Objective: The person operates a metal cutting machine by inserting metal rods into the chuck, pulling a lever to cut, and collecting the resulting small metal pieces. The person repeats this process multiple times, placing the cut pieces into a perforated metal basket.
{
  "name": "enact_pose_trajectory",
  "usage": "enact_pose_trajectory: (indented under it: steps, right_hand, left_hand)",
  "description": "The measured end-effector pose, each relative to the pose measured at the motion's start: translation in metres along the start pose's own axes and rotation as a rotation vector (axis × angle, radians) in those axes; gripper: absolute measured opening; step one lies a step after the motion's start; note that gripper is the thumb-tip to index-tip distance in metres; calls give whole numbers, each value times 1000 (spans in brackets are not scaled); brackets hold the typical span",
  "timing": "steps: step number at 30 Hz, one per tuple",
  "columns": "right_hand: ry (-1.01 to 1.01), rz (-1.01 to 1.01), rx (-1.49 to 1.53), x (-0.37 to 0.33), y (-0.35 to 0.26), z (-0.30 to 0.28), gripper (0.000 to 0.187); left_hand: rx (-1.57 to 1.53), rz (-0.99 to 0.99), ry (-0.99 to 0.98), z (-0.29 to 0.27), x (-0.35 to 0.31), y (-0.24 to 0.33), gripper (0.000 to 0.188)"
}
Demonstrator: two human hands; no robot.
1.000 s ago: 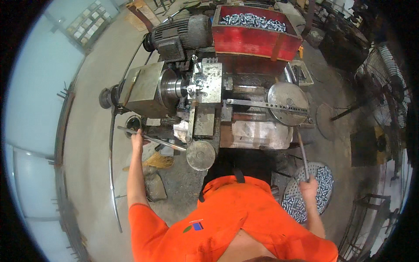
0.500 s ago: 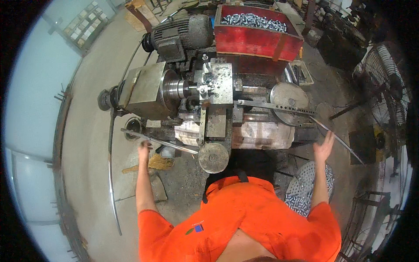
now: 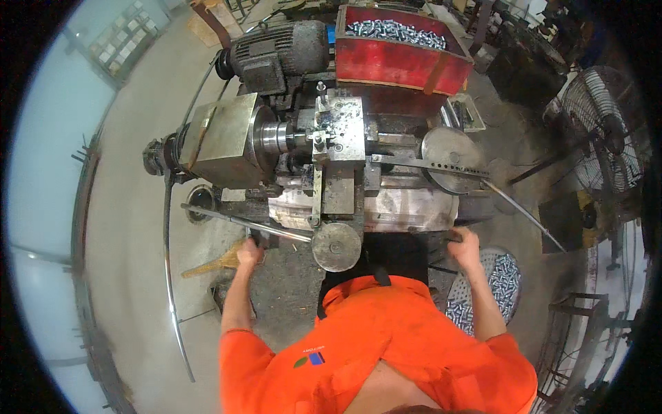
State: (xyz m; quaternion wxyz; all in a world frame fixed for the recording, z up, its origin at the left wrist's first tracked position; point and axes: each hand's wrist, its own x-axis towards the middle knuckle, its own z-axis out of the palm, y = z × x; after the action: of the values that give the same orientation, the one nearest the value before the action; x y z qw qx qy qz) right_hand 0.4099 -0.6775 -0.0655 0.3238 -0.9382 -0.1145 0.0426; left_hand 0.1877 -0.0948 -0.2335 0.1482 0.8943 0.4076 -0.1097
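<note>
My left hand [image 3: 249, 254] is closed just below the long metal lever [image 3: 258, 225], beside a small dark object at the bench's front; what the fingers hold, if anything, is hidden. The lever runs from a round steel disc [image 3: 336, 246]. Near the right front edge of the machine, my right hand [image 3: 466, 250] is curled closed, and its contents cannot be made out. Above it a second lever [image 3: 514, 203] slants down from a larger disc [image 3: 452, 159] with a drilled flat bar across it. Between the hands stands the lathe-like machine, with its steel tool block [image 3: 341, 131] and spindle [image 3: 276, 138].
Behind the machine is a red bin [image 3: 393, 62] full of small metal pieces, beside an electric motor [image 3: 283, 52]. A perforated basket [image 3: 493, 276] of similar pieces sits low at my right. A fan [image 3: 603, 131] stands far right; a straw broom [image 3: 221, 262] lies at left.
My right hand has come away from beside the right lever, moving left and down, its spread fingers now curled. My left hand has dropped below the left lever and moved slightly right.
</note>
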Motion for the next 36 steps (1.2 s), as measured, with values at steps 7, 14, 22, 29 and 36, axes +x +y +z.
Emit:
enact_pose_trajectory:
  steps: [7,14,22,29,36]
  right_hand:
    - [44,-447,-50,100,-131,-36,37]
    - [-87,-1034,-44,168,-312,51,34]
    - [-329,-935,-350,177,-369,114,27]
    - [-270,-881,-426,178,-364,96,27]
    - [287,-825,-344,255,-321,-39,54]
  left_hand:
    - [266,80,-76,-56,-22,19,44]
    - [-259,158,534,-198,-55,-58,29]
    - [76,-470,583,-185,-156,-118,54]
    - [-181,-295,468,-185,-179,-53,39]
    - [-533,-19,236,-225,-135,-49,24]
